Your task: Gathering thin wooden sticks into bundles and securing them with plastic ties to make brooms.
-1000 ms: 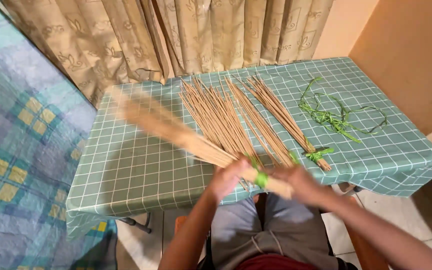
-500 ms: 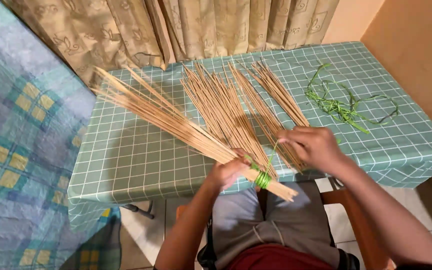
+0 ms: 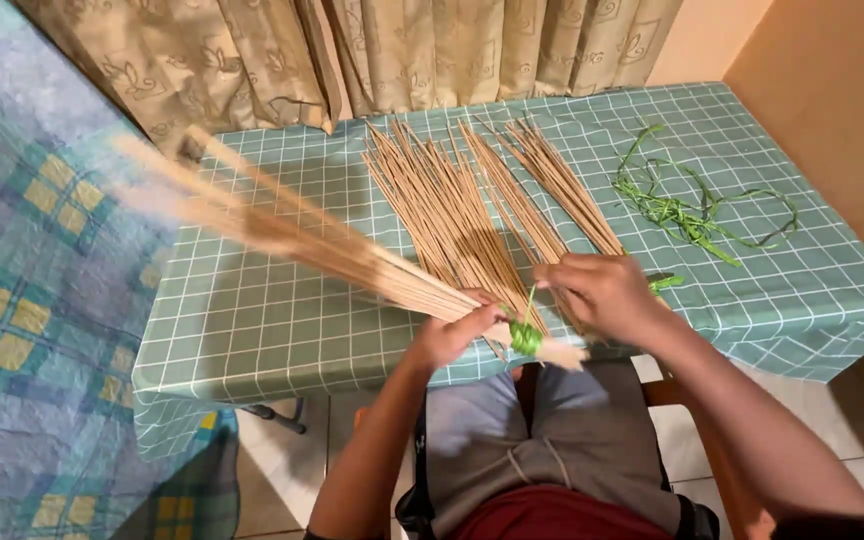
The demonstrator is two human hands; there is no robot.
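A bundle of thin tan sticks (image 3: 352, 255), like broom ribs, is held over the near edge of a table, its fanned far end blurred and pointing up and to the left. A green strip binding (image 3: 525, 337) is wrapped around the bundle near its butt end. The left hand (image 3: 452, 335) is closed around the bundle just beside the binding. The right hand (image 3: 604, 292) hovers by the binding with fingers curled, seemingly pinching the strip's thin loose end; the grip itself is hard to make out.

Judging by this, one bundle is gathered and wrapped, its tie likely unfinished. Many loose sticks (image 3: 472, 210) lie spread on the table, not yet bundled, and a tangle of spare green strips (image 3: 687, 210) sits to the right, well apart.

The table wears a green checked cloth (image 3: 252, 330). Patterned beige curtains (image 3: 372, 50) hang behind. No packages, labels or signs are visible.
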